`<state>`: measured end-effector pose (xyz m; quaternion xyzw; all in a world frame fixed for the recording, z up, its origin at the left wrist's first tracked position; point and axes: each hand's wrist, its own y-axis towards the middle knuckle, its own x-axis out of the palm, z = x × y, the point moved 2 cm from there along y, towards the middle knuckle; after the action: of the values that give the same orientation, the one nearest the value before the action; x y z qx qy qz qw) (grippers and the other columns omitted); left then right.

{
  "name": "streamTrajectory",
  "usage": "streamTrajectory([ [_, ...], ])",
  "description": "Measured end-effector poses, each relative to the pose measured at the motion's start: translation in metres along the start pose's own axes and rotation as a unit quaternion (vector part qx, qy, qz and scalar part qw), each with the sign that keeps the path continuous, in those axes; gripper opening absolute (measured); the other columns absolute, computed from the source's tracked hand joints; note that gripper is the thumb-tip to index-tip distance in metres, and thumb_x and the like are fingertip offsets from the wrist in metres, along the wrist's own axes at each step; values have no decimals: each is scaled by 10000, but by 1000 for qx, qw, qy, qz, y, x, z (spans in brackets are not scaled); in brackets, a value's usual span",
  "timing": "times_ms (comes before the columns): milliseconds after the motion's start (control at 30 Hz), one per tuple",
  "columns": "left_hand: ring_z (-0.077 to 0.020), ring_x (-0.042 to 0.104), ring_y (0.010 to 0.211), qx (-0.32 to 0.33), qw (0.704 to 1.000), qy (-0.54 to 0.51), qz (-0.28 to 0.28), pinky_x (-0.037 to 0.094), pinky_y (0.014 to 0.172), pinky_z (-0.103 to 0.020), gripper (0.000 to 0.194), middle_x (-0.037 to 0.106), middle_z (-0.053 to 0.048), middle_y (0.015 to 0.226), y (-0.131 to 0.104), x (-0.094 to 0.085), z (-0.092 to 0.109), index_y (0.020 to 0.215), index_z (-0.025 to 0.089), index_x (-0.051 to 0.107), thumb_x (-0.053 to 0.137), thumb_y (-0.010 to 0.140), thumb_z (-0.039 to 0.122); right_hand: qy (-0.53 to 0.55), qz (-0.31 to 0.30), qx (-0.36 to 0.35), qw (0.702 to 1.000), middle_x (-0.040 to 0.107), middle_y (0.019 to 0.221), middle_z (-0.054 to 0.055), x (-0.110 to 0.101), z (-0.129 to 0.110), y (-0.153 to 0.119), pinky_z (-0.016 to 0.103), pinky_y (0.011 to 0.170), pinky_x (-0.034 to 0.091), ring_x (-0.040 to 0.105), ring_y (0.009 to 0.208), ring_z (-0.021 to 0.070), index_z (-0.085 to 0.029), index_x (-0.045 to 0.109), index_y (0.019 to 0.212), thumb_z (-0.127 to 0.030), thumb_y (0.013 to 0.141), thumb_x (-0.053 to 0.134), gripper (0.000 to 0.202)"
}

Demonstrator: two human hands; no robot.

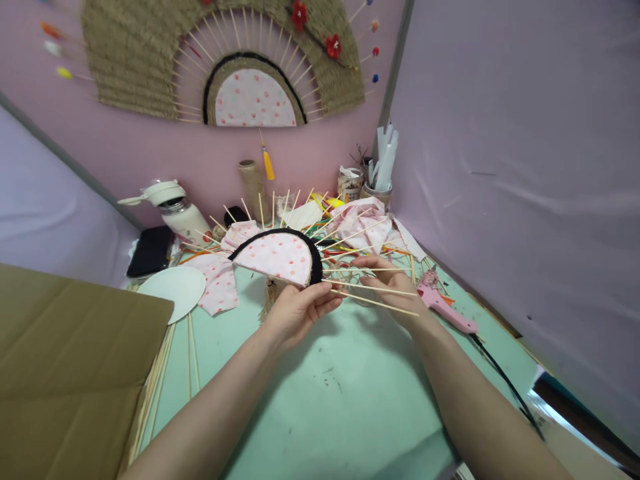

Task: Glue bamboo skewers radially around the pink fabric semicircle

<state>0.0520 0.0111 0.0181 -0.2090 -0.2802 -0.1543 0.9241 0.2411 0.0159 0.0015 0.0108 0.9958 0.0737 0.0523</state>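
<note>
My left hand (300,310) grips the lower right corner of a small half-round fan frame (277,257), lifted above the table. White cloth with pink dots covers its face, a black band edges the curve, and thin wooden sticks radiate outward. A beige tassel (270,300) hangs beneath it. Beside the lower right sticks is my right hand (387,287), fingers apart and curved behind them; whether they touch the sticks or twine there I cannot tell. A pink glue gun (447,310) lies right of that hand.
Cardboard (75,367) covers the left front, next to loose sticks (160,373). Behind are a white oval disc (175,292), a white bottle (183,217), a twine spool (251,183), dotted cloth scraps (363,223) and jars (377,190). A large woven fan (135,60) hangs on the wall.
</note>
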Motion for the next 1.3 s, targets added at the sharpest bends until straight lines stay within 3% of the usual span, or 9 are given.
streamTrajectory([
  [100, -142, 716, 767, 10, 1000, -18, 16, 598, 721, -211, 106, 759, -94, 845, 5, -5, -5, 826, 70, 744, 748, 733, 120, 4, -52, 13, 999, 677, 1109, 54, 5, -1, -4, 364, 861, 475, 624, 1013, 233, -224, 676, 971, -306, 731, 694, 255],
  [267, -120, 696, 739, 22, 999, -42, 15, 592, 704, -203, 84, 752, -84, 825, 7, -6, -7, 812, 69, 744, 739, 743, 115, 28, -41, 57, 997, 673, 997, 47, 12, -2, -9, 326, 754, 487, 622, 885, 195, -217, 665, 935, -391, 741, 727, 267],
  [567, -114, 689, 715, 17, 996, -83, 22, 579, 667, -193, 81, 736, -79, 790, 5, -2, -3, 823, 49, 734, 711, 754, 83, 47, -47, -25, 997, 603, 795, -4, 17, -14, -14, 275, 683, 464, 563, 739, 140, -213, 627, 797, -362, 734, 759, 209],
  [800, -94, 672, 668, 3, 994, -108, 14, 548, 611, -162, 50, 714, -57, 735, 4, -2, -5, 791, 61, 724, 715, 743, 70, 79, -31, -40, 996, 616, 852, 6, 21, -9, -15, 283, 682, 504, 586, 771, 152, -237, 620, 936, -348, 712, 785, 299],
  [1033, -82, 662, 676, -1, 997, -74, 25, 532, 641, -171, 77, 702, -37, 764, 6, -2, -12, 849, 90, 687, 702, 776, 108, 64, -11, -110, 992, 687, 957, 31, 27, -10, -19, 339, 778, 527, 641, 829, 178, -259, 664, 981, -373, 763, 756, 263],
  [1133, -106, 678, 715, -54, 997, 48, -7, 516, 623, -198, 210, 723, -55, 885, 0, 0, -7, 990, 145, 646, 659, 856, 306, 64, 12, -86, 994, 699, 929, 35, 27, -10, -18, 338, 771, 529, 658, 831, 186, -245, 673, 912, -407, 806, 709, 197],
  [1200, -134, 669, 663, -93, 966, 233, -56, 472, 549, -218, 321, 729, -70, 872, -9, 3, 1, 1024, 167, 613, 604, 876, 451, 76, 30, -68, 994, 699, 907, 29, 25, -9, -17, 327, 762, 527, 658, 817, 182, -241, 669, 887, -423, 799, 711, 206],
  [1233, -140, 641, 593, -77, 928, 355, -80, 442, 517, -232, 330, 721, -61, 799, -14, 4, 8, 997, 167, 610, 610, 864, 469, 82, 39, -59, 994, 697, 892, 23, 24, -8, -16, 320, 755, 525, 655, 805, 177, -242, 666, 882, -431, 793, 715, 215],
  [1300, -172, 619, 595, 51, 805, 586, -73, 443, 558, -275, 293, 689, -33, 707, -22, 9, 25, 932, 176, 639, 681, 811, 439, 86, 53, -46, 994, 694, 870, 15, 21, -7, -14, 310, 742, 519, 649, 790, 172, -244, 661, 888, -449, 784, 720, 238],
])
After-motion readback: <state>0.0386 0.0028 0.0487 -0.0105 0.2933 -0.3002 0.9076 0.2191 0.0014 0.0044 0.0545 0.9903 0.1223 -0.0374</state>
